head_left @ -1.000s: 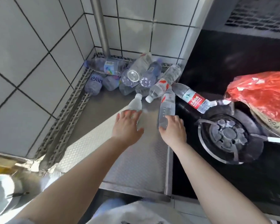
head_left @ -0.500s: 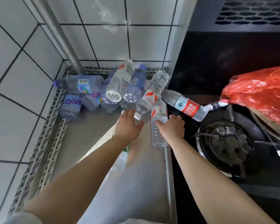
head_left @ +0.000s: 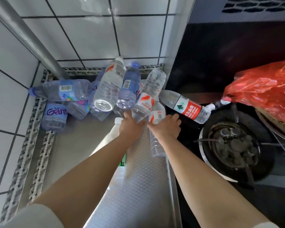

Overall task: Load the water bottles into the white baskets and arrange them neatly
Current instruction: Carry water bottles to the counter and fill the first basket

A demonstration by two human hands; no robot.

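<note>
A heap of clear and blue-tinted water bottles lies in the far corner of a steel bench (head_left: 69, 155), against the white tiled wall (head_left: 89, 35) and beside a slanting metal pipe (head_left: 26, 37).

The left hand (head_left: 130, 127) reaches into the near edge of the heap. Its grip is closed round the neck end of a red-and-white labelled bottle (head_left: 146, 102) that slopes down toward it. Under the left forearm lies a white-capped bottle (head_left: 115, 129), mostly hidden.

The right hand (head_left: 165, 127) sits just beside the left. Its grip is curled over a clear ribbed bottle (head_left: 156, 145) with a red-and-white label, which lies along the bench's right edge and runs back under the wrist.

Behind the hands, a large clear bottle (head_left: 107, 89) shows its base to the camera, with a blue bottle (head_left: 129, 89) alongside it. To the left lie a blue bottle with a barcode label (head_left: 62, 90) and a purple-lettered bottle (head_left: 54, 117).

To the right, a red-labelled bottle (head_left: 186, 107) lies across the gap onto the black stove top (head_left: 212, 66), its white cap pointing right. A gas burner (head_left: 232, 145) sits near it, and a red plastic bag (head_left: 262, 94) beyond.
</note>
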